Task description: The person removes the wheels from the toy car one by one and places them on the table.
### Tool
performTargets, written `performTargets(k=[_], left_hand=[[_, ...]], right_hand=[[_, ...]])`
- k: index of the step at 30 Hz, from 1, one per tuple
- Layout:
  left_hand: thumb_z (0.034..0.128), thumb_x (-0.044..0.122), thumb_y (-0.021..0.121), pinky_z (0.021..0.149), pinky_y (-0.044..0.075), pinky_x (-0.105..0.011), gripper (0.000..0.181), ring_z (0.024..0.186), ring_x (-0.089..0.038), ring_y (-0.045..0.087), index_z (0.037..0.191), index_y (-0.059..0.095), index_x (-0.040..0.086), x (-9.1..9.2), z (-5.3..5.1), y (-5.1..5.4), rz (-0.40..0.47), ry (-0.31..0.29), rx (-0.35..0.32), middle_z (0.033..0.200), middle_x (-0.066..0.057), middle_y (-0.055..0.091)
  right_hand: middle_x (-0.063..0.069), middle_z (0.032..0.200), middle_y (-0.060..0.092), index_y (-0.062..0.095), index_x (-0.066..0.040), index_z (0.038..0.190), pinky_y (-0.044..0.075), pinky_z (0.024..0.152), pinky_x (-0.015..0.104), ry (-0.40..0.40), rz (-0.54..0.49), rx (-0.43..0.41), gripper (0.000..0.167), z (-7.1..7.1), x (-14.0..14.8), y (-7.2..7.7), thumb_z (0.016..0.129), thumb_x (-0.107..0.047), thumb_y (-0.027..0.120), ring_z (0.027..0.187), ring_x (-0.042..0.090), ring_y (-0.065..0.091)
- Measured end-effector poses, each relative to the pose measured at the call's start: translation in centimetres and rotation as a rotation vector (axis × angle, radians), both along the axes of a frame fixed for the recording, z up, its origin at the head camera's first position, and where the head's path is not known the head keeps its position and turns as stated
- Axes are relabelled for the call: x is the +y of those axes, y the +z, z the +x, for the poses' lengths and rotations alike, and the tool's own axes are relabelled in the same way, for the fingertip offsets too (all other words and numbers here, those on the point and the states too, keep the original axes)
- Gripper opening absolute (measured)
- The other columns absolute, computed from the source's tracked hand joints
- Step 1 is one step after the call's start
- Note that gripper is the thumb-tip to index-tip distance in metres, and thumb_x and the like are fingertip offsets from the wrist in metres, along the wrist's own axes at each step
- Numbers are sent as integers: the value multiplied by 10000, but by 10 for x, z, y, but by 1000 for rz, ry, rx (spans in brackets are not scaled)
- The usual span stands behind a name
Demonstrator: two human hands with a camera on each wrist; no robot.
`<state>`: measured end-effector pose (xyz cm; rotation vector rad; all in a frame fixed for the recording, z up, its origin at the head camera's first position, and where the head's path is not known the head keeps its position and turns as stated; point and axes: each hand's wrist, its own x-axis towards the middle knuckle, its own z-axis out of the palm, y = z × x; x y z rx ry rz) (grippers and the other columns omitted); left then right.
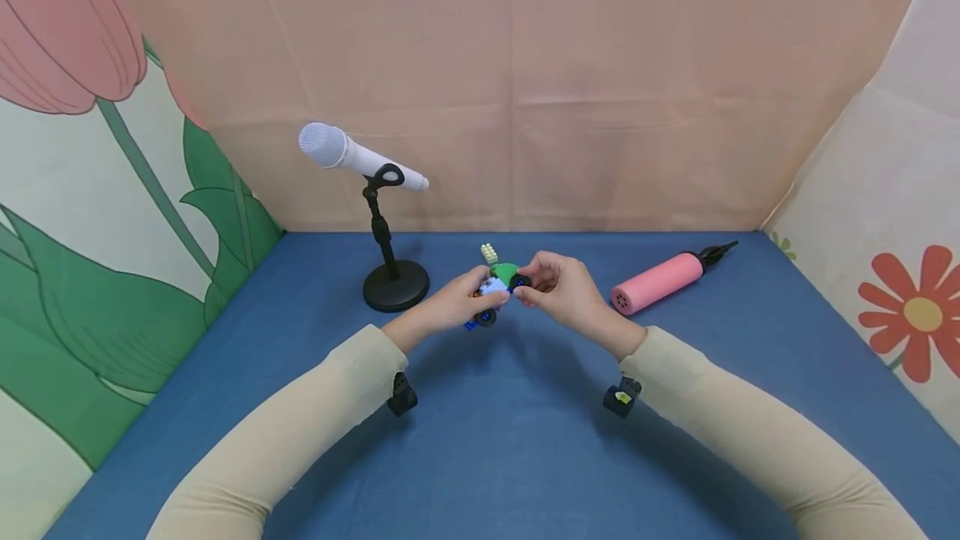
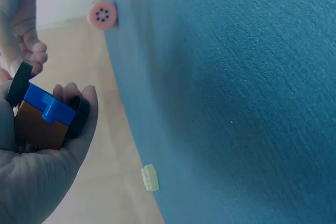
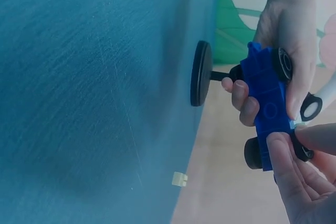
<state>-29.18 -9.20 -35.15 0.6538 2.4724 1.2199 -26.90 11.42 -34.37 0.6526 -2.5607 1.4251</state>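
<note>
Above the blue table, my left hand (image 1: 452, 302) grips a small building-block toy car (image 1: 493, 285) by its sides. The car has a blue chassis (image 3: 268, 95), black wheels, a green piece on top and an orange-brown block (image 2: 41, 125) at one end. My right hand (image 1: 570, 292) pinches the car's other end at a black wheel (image 1: 519, 282), between thumb and fingers. In the right wrist view the underside shows, with both hands touching the car. Fingers partly hide its top and that wheel. Behind the car, a pale yellow studded block (image 1: 489, 253) lies on the table.
A white microphone (image 1: 363, 158) rests in a black stand (image 1: 396, 286) at the back left. To the right of my hands lies a pink hand pump (image 1: 657, 282) with a black nozzle. A beige cloth backdrop (image 1: 510, 90) rises behind the blue table (image 1: 510, 440).
</note>
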Motion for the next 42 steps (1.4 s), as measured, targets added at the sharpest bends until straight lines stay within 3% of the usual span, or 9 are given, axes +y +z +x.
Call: performTargets(k=[9,12,14,17,23,27,30,35,42], left_hand=[[1002,338,526,704,455,-287,347,824,-185,541,1209,469,66,1,-1,2,0,-9,15,1059,-97,602],[1004,338,522,671,440,-286,326,781,-181,523,1179,481,66,2,-2,0,-7,-6,0,1048,-98,613],[1007,342,514,665,436,-284,331,783,-180,526,1183,478,64,2,-2,-2,-4,-15,-13,1079,-118,628],[1004,360,514,674,437,-287,367,817,-184,542,1223,457,71,2,-4,-3,9,-13,-27,1142,-154,631],[995,368,531,697,436,-300,405,879,-201,559,1259,436,76,-5,-6,-3,37,36,-48,1140,-112,643],[995,354,535,691,440,-294,398,883,-194,580,1244,436,60,-13,-6,-3,35,41,-68,1115,-108,655],[995,354,537,695,445,-298,392,894,-193,601,1234,437,60,-17,-7,-4,45,44,-87,1092,-109,661],[987,382,542,714,456,-305,412,918,-198,606,1246,438,78,-28,-6,-1,63,84,-81,1092,-92,659],[963,418,574,707,462,-301,476,917,-206,616,1267,444,75,-38,-8,3,101,153,-49,1131,-106,672]], right_hand=[[47,805,702,659,-74,915,542,617,245,0,100,135,120,4,0,1,836,-65,748,691,113,659],[38,792,702,671,-77,946,545,622,247,12,113,137,133,4,1,2,838,-72,748,681,109,659],[46,787,704,674,-73,984,555,631,254,28,87,96,152,4,2,2,847,-81,739,682,121,671],[101,819,708,665,-54,1084,575,670,277,68,-21,-36,216,1,7,1,873,-82,704,734,178,704],[208,1049,694,608,-72,1288,575,790,326,118,-242,-269,354,0,13,5,934,-89,620,929,274,712],[219,1109,687,579,-87,1322,568,809,329,113,-308,-341,391,2,13,11,933,-78,619,986,323,696],[240,1108,685,577,-28,1267,569,808,336,108,-350,-380,357,4,12,12,917,-62,639,985,345,693],[183,1052,716,599,40,1148,564,826,348,113,-385,-410,299,7,11,13,890,-83,684,942,291,715],[111,1032,736,661,13,1164,545,881,361,105,-394,-461,324,11,5,12,873,-119,716,909,227,726]])
